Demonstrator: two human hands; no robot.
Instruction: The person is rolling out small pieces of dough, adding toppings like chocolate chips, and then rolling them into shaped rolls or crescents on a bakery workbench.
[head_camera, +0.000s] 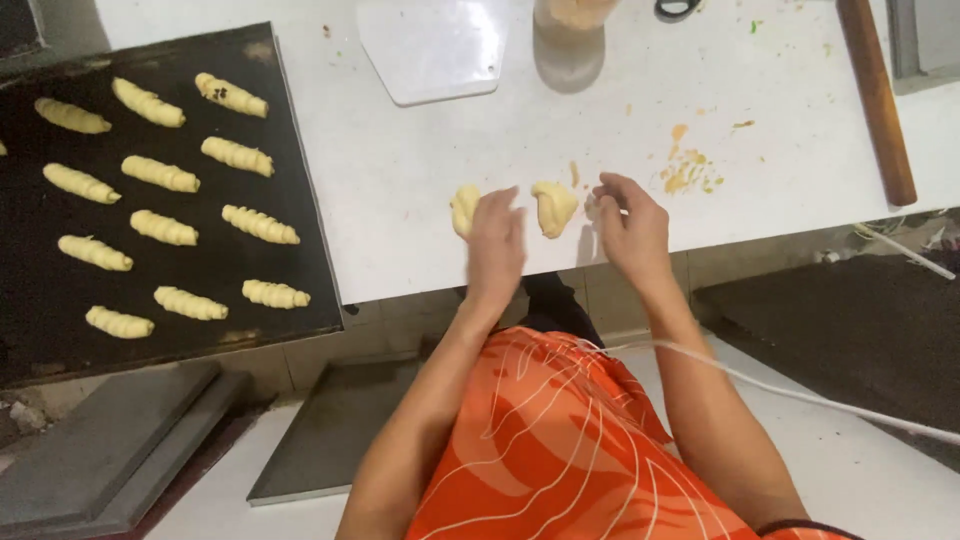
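Left hand, fingers loosely spread, touches a soft dough piece on the white table. Right hand, fingers curled, empty, rests beside a second wedge-shaped dough piece. Ridged rolls line a dark tray.

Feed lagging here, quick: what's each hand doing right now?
Left hand: open, resting on a dough piece.
Right hand: fingers curled, empty, beside another dough piece.

Two dough pieces lie near the tabletop's front edge: one just left of the left hand, one between the hands. The right hand is just right of it. A tray of rolls sits far left. Behind are a board and jar; a rolling pin lies far right.
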